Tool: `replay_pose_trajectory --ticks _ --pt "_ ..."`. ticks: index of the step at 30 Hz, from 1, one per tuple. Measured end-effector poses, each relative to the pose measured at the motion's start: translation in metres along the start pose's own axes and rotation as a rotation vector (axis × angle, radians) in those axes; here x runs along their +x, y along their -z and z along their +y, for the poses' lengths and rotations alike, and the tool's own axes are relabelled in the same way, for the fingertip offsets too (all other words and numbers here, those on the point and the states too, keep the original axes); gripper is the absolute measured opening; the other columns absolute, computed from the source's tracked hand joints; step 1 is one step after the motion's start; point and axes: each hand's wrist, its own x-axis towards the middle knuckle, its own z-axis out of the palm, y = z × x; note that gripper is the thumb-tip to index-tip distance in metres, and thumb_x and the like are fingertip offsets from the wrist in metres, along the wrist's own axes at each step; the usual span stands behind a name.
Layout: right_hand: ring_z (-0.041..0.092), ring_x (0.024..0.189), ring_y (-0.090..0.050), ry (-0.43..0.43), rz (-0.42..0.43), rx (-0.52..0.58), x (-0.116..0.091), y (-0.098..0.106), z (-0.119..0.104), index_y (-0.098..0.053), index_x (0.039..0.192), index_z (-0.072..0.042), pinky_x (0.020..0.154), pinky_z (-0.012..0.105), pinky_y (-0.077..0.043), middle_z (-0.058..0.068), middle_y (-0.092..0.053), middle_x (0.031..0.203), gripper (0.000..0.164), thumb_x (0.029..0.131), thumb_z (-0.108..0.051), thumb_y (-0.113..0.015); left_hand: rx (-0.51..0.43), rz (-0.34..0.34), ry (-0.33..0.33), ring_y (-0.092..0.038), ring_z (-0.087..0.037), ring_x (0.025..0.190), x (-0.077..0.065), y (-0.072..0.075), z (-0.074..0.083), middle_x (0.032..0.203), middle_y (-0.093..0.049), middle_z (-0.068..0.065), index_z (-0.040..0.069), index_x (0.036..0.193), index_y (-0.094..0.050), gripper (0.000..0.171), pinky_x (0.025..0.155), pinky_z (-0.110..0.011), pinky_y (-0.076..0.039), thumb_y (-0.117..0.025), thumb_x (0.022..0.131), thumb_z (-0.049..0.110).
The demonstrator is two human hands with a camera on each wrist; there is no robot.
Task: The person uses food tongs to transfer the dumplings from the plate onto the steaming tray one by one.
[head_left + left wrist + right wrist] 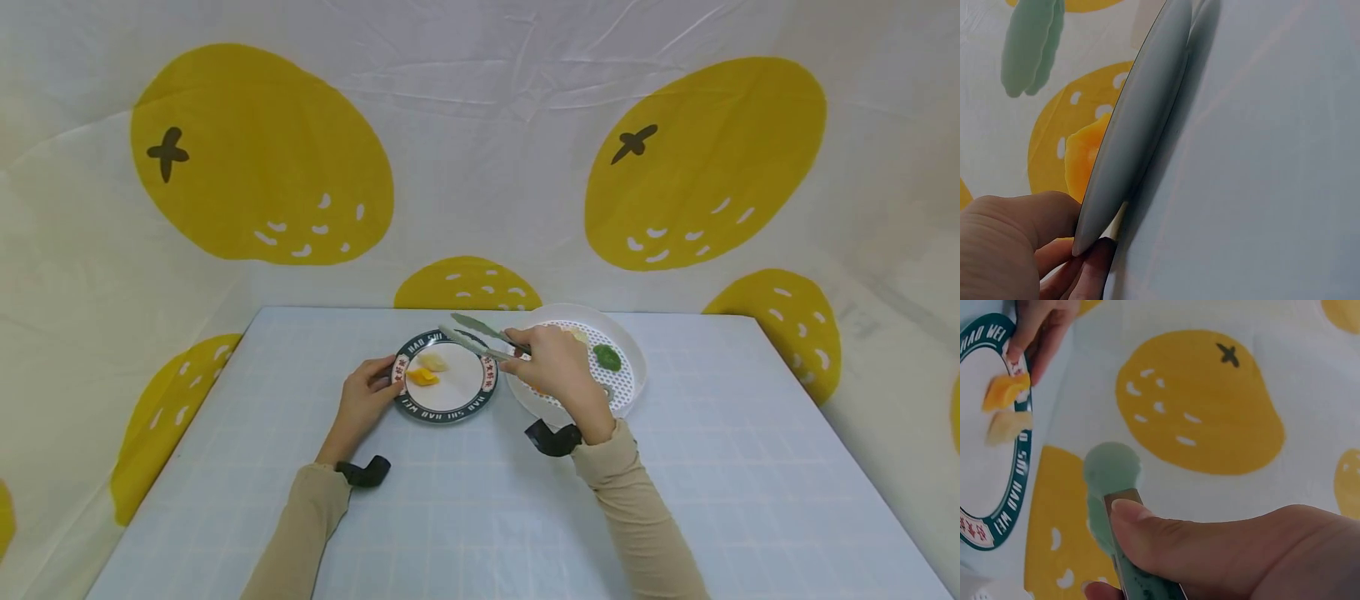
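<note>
A round plate (447,392) with a dark green lettered rim lies on the table. My left hand (367,400) pinches its left edge; in the left wrist view the thumb (1054,212) is on top and fingers are below. An orange-yellow piece (424,377) and a pale piece (433,362) of what looks like food rest on the plate's left part. My right hand (555,364) grips pale green tongs (480,327), whose tips point left above the plate's far side. Nothing shows between the tips. In the right wrist view the thumb presses the tongs' handle (1147,581).
Right of the plate stands a round white tray (637,375) with a perforated bottom, partly behind my right hand. It holds a green piece (607,357), a pale piece (579,335) and other partly hidden bits. A fruit-patterned curtain (487,167) rises behind the table (450,517).
</note>
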Motion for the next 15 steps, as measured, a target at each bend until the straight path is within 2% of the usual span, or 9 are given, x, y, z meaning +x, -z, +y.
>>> replay_pose_trajectory --ticks 5,11,15 --pt "0.016 0.055 -0.038 0.006 -0.055 0.014 0.009 -0.02 -0.007 -0.068 0.13 -0.017 0.043 0.025 -0.026 -0.004 -0.066 0.082 0.051 0.083 -0.033 -0.08 -0.007 -0.003 0.004 -0.055 -0.027 0.121 0.0 0.0 0.0 0.134 -0.054 -0.012 0.006 0.14 -0.055 0.052 0.103 -0.037 -0.05 -0.07 0.091 0.009" --pt "0.017 0.062 -0.047 0.028 -0.087 -0.023 0.015 -0.039 -0.01 -0.071 0.125 -0.018 0.049 0.027 -0.031 -0.004 -0.06 0.075 0.047 0.083 -0.036 -0.08 -0.004 -0.006 -0.011 -0.055 -0.026 0.121 0.001 0.0 -0.001 0.134 -0.054 -0.012 0.006 0.14 -0.055 0.051 0.102 -0.036 -0.05 -0.07 0.091 0.009" --pt "0.016 0.061 -0.047 0.044 -0.096 -0.034 0.014 -0.05 -0.008 -0.073 0.118 -0.016 0.047 0.026 -0.032 -0.005 -0.056 0.07 0.041 0.082 -0.035 -0.081 -0.006 -0.009 -0.017 -0.055 -0.025 0.121 0.001 0.0 -0.002 0.133 -0.055 -0.011 0.007 0.14 -0.055 0.051 0.102 -0.034 -0.05 -0.07 0.091 0.009"
